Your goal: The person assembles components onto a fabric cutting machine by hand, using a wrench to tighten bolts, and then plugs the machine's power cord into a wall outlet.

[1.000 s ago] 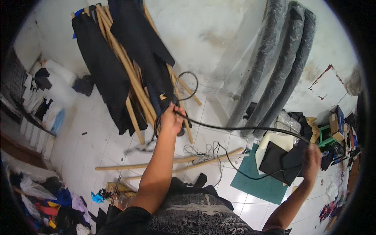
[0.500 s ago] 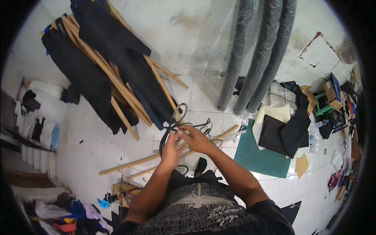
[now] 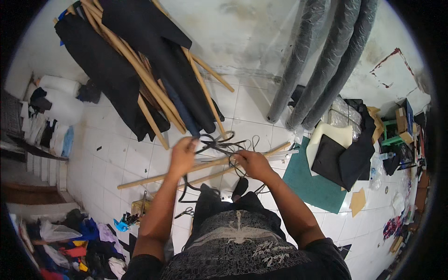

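Note:
A tangle of thin black cord spreads in loose loops between my two hands, above the floor. My left hand is closed on the cord at the tangle's left side, fingers pinched at the top. One length hangs below it in a bend toward my knee. My right hand is closed on the cord at the tangle's right side, and a small loop hangs beside its fingers. Under the cord, wooden poles lie across the white tiles.
Black fabric rolls and more poles lean on the wall at left. Plastic-wrapped grey rolls stand at right. A green mat holds folded black fabric. Scissors lie by my left leg, with a cloth pile lower left.
My hands have moved apart, left hand to the left and right hand to the right. The cord bundle between them has spread into wider, looser loops.

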### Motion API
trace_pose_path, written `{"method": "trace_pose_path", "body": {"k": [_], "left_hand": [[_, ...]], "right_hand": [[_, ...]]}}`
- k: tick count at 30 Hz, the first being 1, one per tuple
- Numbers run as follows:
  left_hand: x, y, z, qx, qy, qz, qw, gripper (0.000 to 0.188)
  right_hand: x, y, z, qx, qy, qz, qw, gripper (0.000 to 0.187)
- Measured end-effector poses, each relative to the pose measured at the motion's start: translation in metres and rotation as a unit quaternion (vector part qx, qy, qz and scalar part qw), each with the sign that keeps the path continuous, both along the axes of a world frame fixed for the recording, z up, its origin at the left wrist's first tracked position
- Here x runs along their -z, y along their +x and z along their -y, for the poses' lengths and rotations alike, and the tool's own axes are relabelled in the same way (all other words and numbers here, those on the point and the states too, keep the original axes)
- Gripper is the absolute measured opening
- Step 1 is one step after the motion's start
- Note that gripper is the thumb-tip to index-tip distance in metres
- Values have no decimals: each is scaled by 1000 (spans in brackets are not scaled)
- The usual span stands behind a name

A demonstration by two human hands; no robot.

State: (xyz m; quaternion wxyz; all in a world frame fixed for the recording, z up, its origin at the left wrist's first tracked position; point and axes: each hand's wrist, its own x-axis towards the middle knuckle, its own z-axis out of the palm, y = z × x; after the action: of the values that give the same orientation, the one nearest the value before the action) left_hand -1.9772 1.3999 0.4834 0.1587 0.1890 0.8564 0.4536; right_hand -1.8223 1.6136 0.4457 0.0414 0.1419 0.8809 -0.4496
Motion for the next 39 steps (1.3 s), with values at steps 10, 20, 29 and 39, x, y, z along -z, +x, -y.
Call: {"method": "trace_pose_path", "body": {"k": [10, 20, 29, 39], "left_hand": [[-60, -144, 166, -318, 314, 138, 884, 23], [-128, -228, 413, -466, 336, -88, 814, 31], [-110, -227, 412, -437, 267, -65, 857, 32], [128, -99, 216, -219, -149, 279, 923, 76]], "right_hand": [[144, 148, -112, 159, 27, 100, 982, 38], [163, 348, -268, 372, 206, 118, 897, 41], [-34, 398, -431, 630, 154, -78, 757, 56], [-182, 175, -204, 327, -33, -195, 924, 27]]}}
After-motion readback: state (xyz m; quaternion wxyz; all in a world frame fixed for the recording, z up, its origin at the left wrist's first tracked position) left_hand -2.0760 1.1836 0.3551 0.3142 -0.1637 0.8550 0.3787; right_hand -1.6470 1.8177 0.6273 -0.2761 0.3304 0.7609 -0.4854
